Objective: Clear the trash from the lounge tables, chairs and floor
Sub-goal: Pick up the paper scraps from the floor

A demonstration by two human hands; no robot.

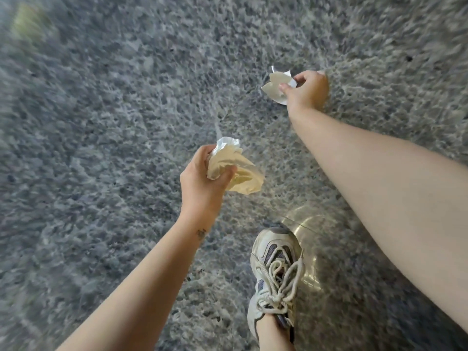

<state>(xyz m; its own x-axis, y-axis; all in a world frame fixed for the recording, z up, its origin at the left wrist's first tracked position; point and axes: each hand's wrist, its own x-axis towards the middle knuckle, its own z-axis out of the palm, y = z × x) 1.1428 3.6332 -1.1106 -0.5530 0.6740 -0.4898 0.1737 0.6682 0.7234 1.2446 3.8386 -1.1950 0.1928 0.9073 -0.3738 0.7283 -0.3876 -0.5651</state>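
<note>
Clearing the floor: a person leans over a mottled grey carpet [106, 127] with paper trash in both hands. One pale laced shoe [276, 274] is set beside a brass-coloured disc [312, 236], probably a furniture base.
Torn paper: the white-and-tan scrap [274, 84] sits low against the carpet, well ahead of the shoe, its near edge nipped by the right hand [307, 89]. Whether it has cleared the pile cannot be told.
Risk at the scrap: the hold looks to be on one ragged edge only, so a quick pull could tear it and leave a fragment in the fibres.
Risk at the wad: the crumpled paper wad [235, 171] bulges well past the left hand [202, 184]. A slackened grip while attention is on the scrap could drop it onto the carpet.
Risk underfoot: the disc lies touching or just beside the toe, and a step forward could catch it.
Right arm: stretched long and nearly straight, wrist bent down, thumb and forefinger pinching the scrap, other fingers curled behind.
Left arm: bent and nearer the body, seemingly higher, fingers and thumb wrapped round the wad's upper end.
Top left corner: a yellow-green blur [27, 21], too smeared to name.
</note>
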